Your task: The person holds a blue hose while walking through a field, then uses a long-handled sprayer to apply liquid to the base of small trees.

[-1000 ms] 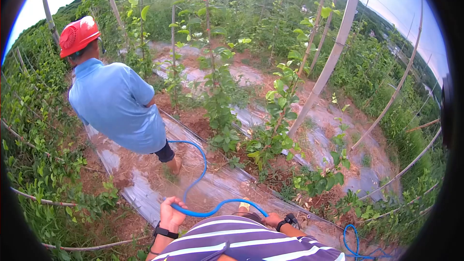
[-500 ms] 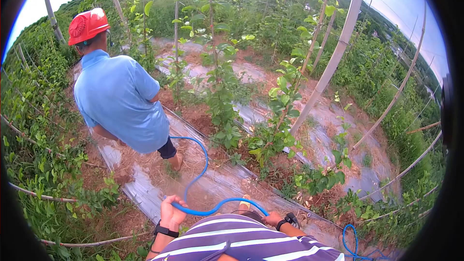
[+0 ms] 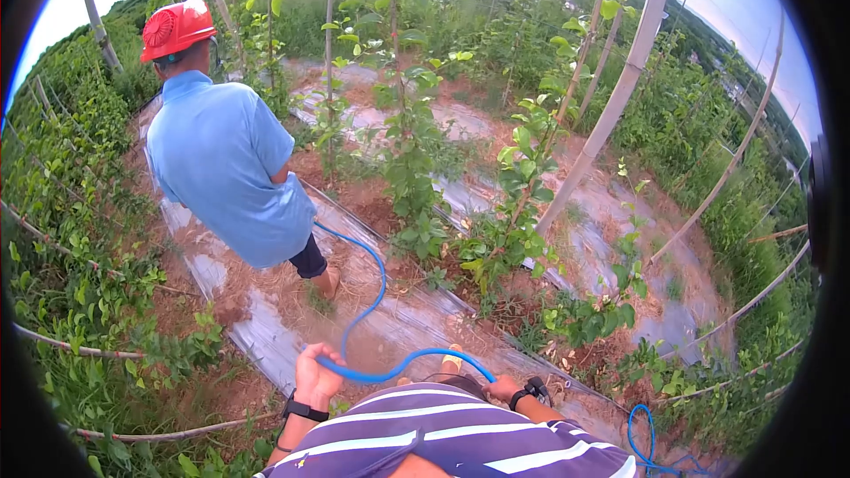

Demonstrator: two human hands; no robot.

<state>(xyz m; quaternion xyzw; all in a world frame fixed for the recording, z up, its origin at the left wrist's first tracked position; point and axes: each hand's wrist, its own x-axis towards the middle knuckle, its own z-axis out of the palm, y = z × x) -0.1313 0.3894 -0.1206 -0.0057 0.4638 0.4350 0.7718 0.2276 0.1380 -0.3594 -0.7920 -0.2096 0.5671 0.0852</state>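
A blue hose [image 3: 398, 368] runs across the front of my body, sagging in a curve between my two hands. My left hand [image 3: 315, 379], with a black band at its wrist, is closed around the hose. Closer to my waist on the other side, my right hand [image 3: 505, 389] grips the same hose, its fingers partly hidden. Beyond my left hand the hose loops forward over the ground toward a person [image 3: 221, 159] in a blue shirt and red helmet, whose back is to me. That person's hands are hidden.
Leafy climbing plants [image 3: 416, 186] grow up poles ahead. A thick pale pole [image 3: 611, 106] leans at the right. Grey plastic sheeting [image 3: 266, 336] and dry straw cover the ground. More blue hose [image 3: 630, 434] lies coiled at lower right. Dense greenery [image 3: 80, 239] lines the left.
The view has shifted slightly. The person ahead appears a little farther right, turned away. My left hand has lifted a bit, and both hands still hold the hose.
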